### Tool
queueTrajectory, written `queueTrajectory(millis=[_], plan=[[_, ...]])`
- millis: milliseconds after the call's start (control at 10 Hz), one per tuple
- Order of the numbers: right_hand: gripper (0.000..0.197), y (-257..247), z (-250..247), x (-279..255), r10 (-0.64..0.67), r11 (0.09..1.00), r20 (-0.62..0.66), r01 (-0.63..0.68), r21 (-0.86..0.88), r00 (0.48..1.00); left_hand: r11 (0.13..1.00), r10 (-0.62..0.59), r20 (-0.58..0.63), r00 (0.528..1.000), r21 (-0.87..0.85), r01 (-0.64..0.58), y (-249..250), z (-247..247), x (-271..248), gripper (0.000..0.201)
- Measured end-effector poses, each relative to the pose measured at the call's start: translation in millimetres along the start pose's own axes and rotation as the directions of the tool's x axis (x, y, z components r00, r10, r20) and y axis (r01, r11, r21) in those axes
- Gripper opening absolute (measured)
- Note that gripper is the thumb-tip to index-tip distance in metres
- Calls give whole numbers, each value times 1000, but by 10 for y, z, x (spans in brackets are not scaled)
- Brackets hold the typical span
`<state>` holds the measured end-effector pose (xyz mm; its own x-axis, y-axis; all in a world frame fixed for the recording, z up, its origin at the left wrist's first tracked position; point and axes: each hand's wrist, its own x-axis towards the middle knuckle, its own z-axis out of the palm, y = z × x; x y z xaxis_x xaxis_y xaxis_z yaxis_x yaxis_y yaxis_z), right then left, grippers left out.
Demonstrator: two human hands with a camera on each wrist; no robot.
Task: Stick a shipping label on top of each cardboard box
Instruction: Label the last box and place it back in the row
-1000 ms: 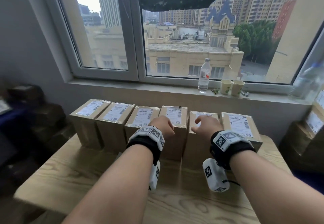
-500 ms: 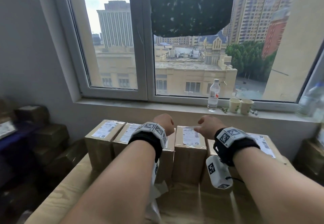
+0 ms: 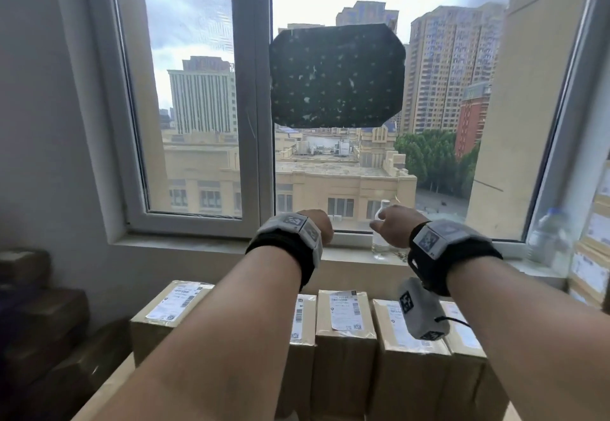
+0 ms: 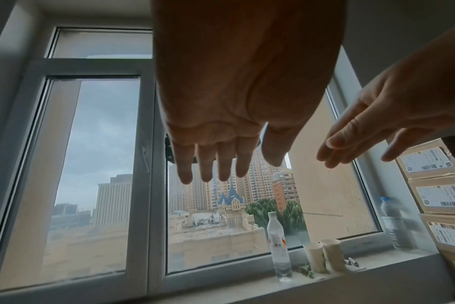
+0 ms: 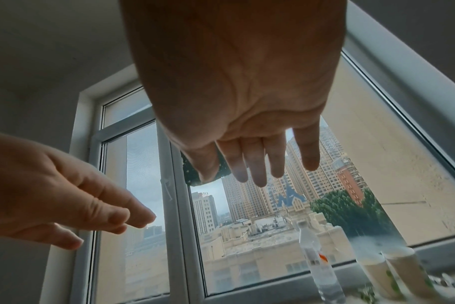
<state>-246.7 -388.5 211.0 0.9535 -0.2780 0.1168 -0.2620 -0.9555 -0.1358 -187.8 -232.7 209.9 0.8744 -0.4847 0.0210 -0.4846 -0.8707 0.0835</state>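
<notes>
A row of cardboard boxes (image 3: pixel 345 351) stands on the wooden table at the bottom of the head view, each visible top bearing a white shipping label (image 3: pixel 345 310). Both arms are raised above the boxes toward the window. My left hand (image 3: pixel 318 226) is up in the air, its fingers (image 4: pixel 208 164) straight and holding nothing. My right hand (image 3: pixel 392 227) hangs level with it, its fingers (image 5: pixel 257 164) loosely extended and empty. Both hands are well apart from the boxes.
A window sill (image 3: pixel 198 245) runs behind the boxes with a water bottle (image 4: pixel 278 246) and two paper cups (image 4: pixel 325 257) on it. A dark speckled sheet (image 3: pixel 336 76) sticks on the glass. More labelled boxes (image 4: pixel 434 185) are stacked at the right; dark boxes (image 3: pixel 39 315) sit at the left.
Both hands have lifted off the box tops and risen toward the window. The head view has tilted upward, so the boxes now sit at the bottom of it.
</notes>
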Motion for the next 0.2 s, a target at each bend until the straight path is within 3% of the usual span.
queueTrajectory(millis=[200], plan=[[61, -100, -365, -116, 30, 1000, 1, -30, 11, 1000, 999, -10, -47, 999, 53, 12, 255, -300, -163, 50]])
